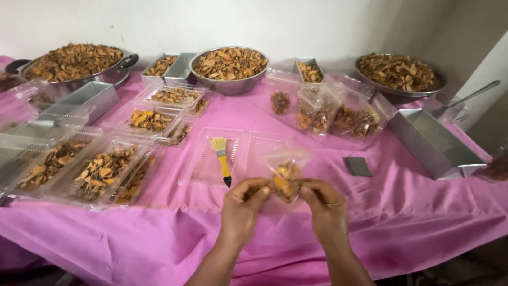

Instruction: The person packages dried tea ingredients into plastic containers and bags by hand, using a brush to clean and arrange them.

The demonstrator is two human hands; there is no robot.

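Observation:
Both my hands hold one small clear plastic bag [286,168] with orange-brown dried pieces in its bottom, lifted just above the pink tablecloth [159,233]. My left hand [242,207] pinches the bag's lower left edge. My right hand [324,207] grips its lower right side. Just behind the bag lies an open clear plastic clamshell tray [203,159] with a yellow-handled brush [222,159] resting in it.
Steel bowls [229,68] and a pan [74,66] of dried pieces line the back. Filled clear trays [100,172] sit at left, filled bags [338,119] at centre right. A long steel tin [434,143], a spoon [468,98] and a small dark block [359,166] lie right.

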